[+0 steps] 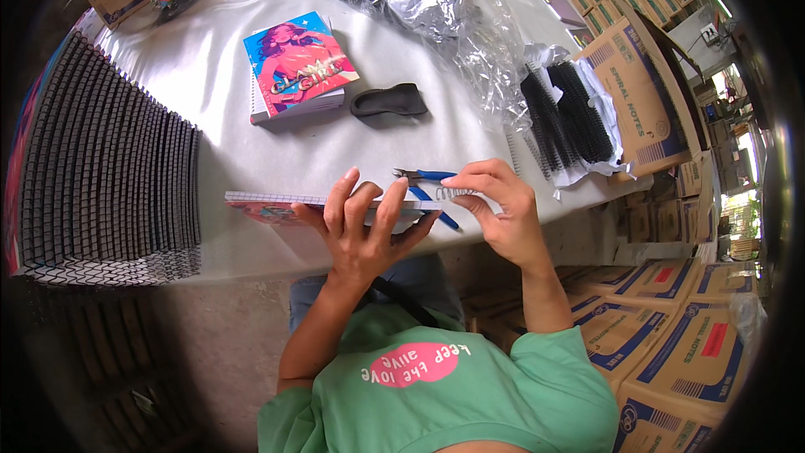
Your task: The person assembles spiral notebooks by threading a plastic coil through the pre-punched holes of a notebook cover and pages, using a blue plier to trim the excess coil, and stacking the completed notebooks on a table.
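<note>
The left hand (362, 231) grips a spiral notebook (289, 204) from beneath, holding it level above the bench (218, 84) edge. The right hand (496, 210) pinches the wire coil (453, 193) at the notebook's near end. Blue-handled pliers (428, 184) lie just beyond both hands; a black pouch (388, 101) and 1 bright-covered notebook (298, 67) lie farther off.

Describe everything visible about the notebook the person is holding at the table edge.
The notebook is held flat and seen nearly edge-on at the near edge of the white table. A thick block of white pages shows, with a colourful pink and blue cover underneath. The left hand grips it from the near side, fingers spread over the top. At its right end the right hand pinches a short run of light wire spiral. Blue-handled pliers lie just beyond it; contact with them cannot be told.
</note>
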The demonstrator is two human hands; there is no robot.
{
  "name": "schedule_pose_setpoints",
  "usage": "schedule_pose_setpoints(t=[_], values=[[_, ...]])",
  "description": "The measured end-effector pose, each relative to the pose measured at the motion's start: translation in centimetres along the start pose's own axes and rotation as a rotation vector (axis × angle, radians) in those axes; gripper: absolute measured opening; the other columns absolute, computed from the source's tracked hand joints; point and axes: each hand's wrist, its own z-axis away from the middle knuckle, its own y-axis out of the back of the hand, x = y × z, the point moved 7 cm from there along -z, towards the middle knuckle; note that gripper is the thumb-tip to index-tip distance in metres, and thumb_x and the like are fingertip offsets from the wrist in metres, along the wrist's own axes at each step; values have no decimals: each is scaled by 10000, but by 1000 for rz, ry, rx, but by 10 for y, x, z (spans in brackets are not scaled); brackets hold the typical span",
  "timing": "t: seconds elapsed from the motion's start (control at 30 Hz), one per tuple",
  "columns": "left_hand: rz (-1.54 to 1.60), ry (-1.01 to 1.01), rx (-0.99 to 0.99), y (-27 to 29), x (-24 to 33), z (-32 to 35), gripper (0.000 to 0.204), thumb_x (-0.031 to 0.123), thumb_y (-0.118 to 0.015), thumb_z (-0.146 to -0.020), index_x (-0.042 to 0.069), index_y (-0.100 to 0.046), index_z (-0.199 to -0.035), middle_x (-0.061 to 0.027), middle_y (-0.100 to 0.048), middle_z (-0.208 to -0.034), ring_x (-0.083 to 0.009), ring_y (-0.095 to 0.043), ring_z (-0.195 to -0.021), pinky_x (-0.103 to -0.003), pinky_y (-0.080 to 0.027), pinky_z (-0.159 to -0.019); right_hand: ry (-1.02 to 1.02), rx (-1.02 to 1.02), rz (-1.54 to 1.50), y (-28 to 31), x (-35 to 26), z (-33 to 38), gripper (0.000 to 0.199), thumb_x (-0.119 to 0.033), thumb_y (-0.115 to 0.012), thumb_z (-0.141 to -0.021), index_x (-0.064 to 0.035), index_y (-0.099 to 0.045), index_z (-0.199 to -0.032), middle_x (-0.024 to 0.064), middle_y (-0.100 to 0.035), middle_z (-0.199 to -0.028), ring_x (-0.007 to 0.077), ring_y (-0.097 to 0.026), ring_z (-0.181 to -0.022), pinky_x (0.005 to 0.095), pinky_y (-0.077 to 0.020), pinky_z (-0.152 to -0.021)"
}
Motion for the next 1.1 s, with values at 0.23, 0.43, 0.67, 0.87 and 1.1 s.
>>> schedule_pose_setpoints(t=[0.23, 0.43, 0.67, 0.87, 1.1], values=[[10, 12, -78, 2, -3, -1, 502, 469, -746, -628, 210, -647, -1047, -1, -496, -861, -240, -450, -1118, -502, -45, -1088, 54, -1, -122, -4, -5, -3, 322, 109, -651, -679, -100, -693, -919, 49, -567, -872, 157, -579, -739, 277, -491, -635], [30, 36, -60, 2, -3, -4, 452, 447, -737, -649, 214, -662, -1029, 21, -505, -826, -214, -485, -1080, -516, -12, -1088, -27, 77, -191, 0, 4, -2, 327, 115, -649, -695, -91, -709, -941, 28, -538, -857, 117, -575, -750, 240, -484, -652], [33, 66, -56, 2, -5, -5, 392, 424, -744, -660, 231, -675, -994, 38, -517, -800, -190, -516, -1045, -539, 15, -1092, 12, -94, -136, -5, -6, -8, 339, 103, -661, -689, -89, -702, -965, 39, -543, -819, 126, -566, -736, 249, -483, -651], [135, 110, -56, 0, -7, -5, 340, 358, -769, -643, 214, -678, -938, 32, -507, -790, -198, -514, -1044, -529, -11, -1090, 4, -245, -225, -9, -3, -16, 339, 90, -655, -702, -81, -690, -993, 45, -540, -796, 135, -551, -709, 263, -461, -631], [181, 146, -147, 4, -8, -19, 290, 343, -755, -639, 202, -662, -874, 24, -509, -779, -195, -510, -1042, -535, -5, -1089, 107, -433, -11, -4, -17, -16, 372, 12, -651, -746, -82, -624, -1105, 80, -529, -739, 213, -532, -654, 310, -448, -601]])
